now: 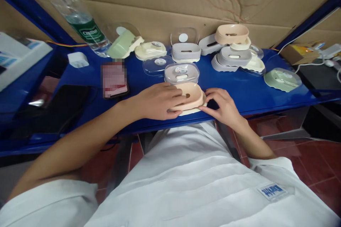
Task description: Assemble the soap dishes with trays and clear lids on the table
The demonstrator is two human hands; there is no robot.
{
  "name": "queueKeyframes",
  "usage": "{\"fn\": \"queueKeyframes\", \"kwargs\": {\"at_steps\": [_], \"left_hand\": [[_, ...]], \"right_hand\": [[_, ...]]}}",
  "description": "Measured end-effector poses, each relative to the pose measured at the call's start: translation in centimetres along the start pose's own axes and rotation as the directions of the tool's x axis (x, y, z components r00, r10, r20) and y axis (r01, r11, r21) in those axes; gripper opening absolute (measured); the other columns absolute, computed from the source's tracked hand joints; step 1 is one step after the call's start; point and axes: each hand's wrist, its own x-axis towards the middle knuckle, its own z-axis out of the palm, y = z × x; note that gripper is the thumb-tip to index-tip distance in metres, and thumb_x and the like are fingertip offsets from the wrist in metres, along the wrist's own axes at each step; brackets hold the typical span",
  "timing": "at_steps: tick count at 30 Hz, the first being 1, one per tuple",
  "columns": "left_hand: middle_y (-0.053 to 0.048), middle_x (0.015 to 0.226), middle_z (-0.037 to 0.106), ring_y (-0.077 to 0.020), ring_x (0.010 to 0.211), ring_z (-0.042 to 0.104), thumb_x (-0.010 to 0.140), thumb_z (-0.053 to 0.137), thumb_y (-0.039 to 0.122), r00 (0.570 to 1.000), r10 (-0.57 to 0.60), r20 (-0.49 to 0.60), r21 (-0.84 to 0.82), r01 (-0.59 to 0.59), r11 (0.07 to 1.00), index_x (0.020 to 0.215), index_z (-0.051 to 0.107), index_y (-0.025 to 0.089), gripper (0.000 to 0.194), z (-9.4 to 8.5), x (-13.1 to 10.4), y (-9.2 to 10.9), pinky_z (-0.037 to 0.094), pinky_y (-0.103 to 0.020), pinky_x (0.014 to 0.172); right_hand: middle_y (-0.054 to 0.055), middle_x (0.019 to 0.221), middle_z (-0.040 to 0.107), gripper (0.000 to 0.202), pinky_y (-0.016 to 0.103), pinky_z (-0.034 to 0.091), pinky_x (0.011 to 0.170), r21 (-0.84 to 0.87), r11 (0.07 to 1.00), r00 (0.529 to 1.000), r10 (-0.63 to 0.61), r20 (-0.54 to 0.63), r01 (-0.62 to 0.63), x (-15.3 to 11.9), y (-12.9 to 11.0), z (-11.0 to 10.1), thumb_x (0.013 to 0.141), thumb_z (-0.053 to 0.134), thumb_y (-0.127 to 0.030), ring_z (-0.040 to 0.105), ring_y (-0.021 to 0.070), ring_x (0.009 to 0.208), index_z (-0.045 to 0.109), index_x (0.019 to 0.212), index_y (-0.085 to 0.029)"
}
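Observation:
A peach oval soap dish (195, 94) with a slot in its floor sits on a cream wavy-edged base (190, 112) near the table's front edge. My left hand (160, 101) grips the dish's left side, fingers over the rim and thumb low at the front. At the right end, my right hand (222, 104) pinches the edge of the base between thumb and fingers. Just behind them, touching or nearly so, stands a grey soap dish under a clear lid (182, 72). My fingers hide the left end of the peach dish.
Behind are grey soap dishes (186, 52), a stack topped by another peach dish (231, 34), and a tilted green dish (122, 44). A lidded green dish (282, 79) lies right. At left are a water bottle (90, 32), phone (114, 79) and white block (77, 59).

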Motion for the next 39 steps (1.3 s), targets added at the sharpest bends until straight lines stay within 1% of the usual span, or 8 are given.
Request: {"fn": "queueKeyframes", "kwargs": {"at_steps": [4,7,13,21,29,32,35,39], "left_hand": [[-0.008,0.115,0.082,-0.0243,0.104,0.076,0.110,0.061,0.042,0.999,-0.013,0.036,0.009,0.012,1.000,0.134,0.073,0.021,0.034,0.4,0.2,-0.1,0.052,-0.036,0.091],[-0.009,0.120,0.081,-0.0257,0.108,0.075,0.109,0.067,0.042,0.998,-0.005,0.063,0.001,0.005,1.000,0.144,0.069,0.020,0.041,0.2,0.6,0.1,0.052,-0.036,0.094],[-0.013,0.138,0.076,-0.0327,0.129,0.071,0.103,0.079,0.043,0.984,-0.053,0.170,-0.095,0.070,0.993,0.161,0.056,0.024,0.065,-1.0,1.1,1.5,0.050,-0.041,0.108],[-0.015,0.147,0.070,-0.0308,0.140,0.064,0.111,0.055,0.019,0.970,-0.224,0.094,-0.227,0.240,0.944,0.166,0.051,0.025,0.055,-0.4,-0.4,3.7,0.046,-0.055,0.127],[-0.011,0.156,0.068,-0.0272,0.153,0.058,0.116,0.049,0.024,0.968,-0.233,0.090,-0.314,0.250,0.916,0.158,0.060,0.025,0.043,0.0,-1.8,4.4,0.037,-0.060,0.138],[-0.007,0.142,0.076,-0.0229,0.137,0.069,0.117,0.050,0.034,0.957,-0.290,0.030,-0.366,0.281,0.887,0.142,0.070,0.024,0.033,-1.2,-1.9,2.5,0.053,-0.046,0.127],[-0.002,0.127,0.078,-0.0222,0.121,0.071,0.117,0.048,0.048,0.877,-0.473,-0.087,-0.229,0.445,0.866,0.129,0.073,0.027,0.034,-1.6,-2.1,-2.5,0.059,-0.044,0.114],[-0.010,0.153,0.066,-0.0259,0.133,0.060,0.104,0.062,0.072,0.837,-0.546,0.027,-0.070,0.547,0.834,0.154,0.057,0.017,0.074,1.3,-2.5,-10.6,0.050,-0.052,0.122]], "right_hand": [[0.015,0.170,0.052,0.071,0.056,0.049,0.131,0.078,0.996,0.992,0.036,0.121,-0.046,-0.4,-0.2,-0.2,0.101,0.078,-0.059,0.051,0.0359,0.160,0.056,0.161,-0.029],[0.009,0.182,0.035,0.068,0.055,0.041,0.137,0.123,0.990,0.966,0.031,0.255,-0.065,-0.3,-0.1,0.0,0.109,0.067,-0.055,0.036,0.0337,0.170,0.047,0.171,-0.035],[0.014,0.178,0.043,0.055,0.054,0.043,0.136,0.141,0.990,0.984,0.000,0.176,-0.025,-0.5,0.1,0.4,0.109,0.068,-0.047,0.043,0.0334,0.166,0.059,0.160,-0.029],[0.015,0.155,0.067,0.042,0.059,0.049,0.129,0.050,0.998,0.994,-0.030,0.105,0.025,-0.8,-0.2,1.0,0.108,0.070,-0.046,0.057,0.0372,0.155,0.070,0.145,-0.026],[0.010,0.158,0.067,0.035,0.059,0.045,0.132,0.024,0.991,0.980,-0.132,0.149,0.130,-0.9,-0.5,1.0,0.113,0.062,-0.029,0.055,0.0324,0.157,0.072,0.147,-0.029],[0.010,0.159,0.067,0.037,0.058,0.046,0.130,0.052,0.992,0.979,-0.122,0.162,0.115,-0.9,-0.5,0.9,0.113,0.063,-0.032,0.053,0.0330,0.159,0.072,0.149,-0.029],[0.010,0.157,0.068,0.037,0.058,0.048,0.129,0.076,0.991,0.982,-0.118,0.148,0.108,-0.8,-0.4,0.9,0.113,0.063,-0.034,0.054,0.0330,0.159,0.072,0.148,-0.030],[0.011,0.159,0.066,0.035,0.058,0.050,0.127,0.087,0.991,0.984,-0.112,0.141,0.100,-0.8,-0.2,0.9,0.114,0.062,-0.033,0.055,0.0330,0.158,0.072,0.147,-0.028]]}}
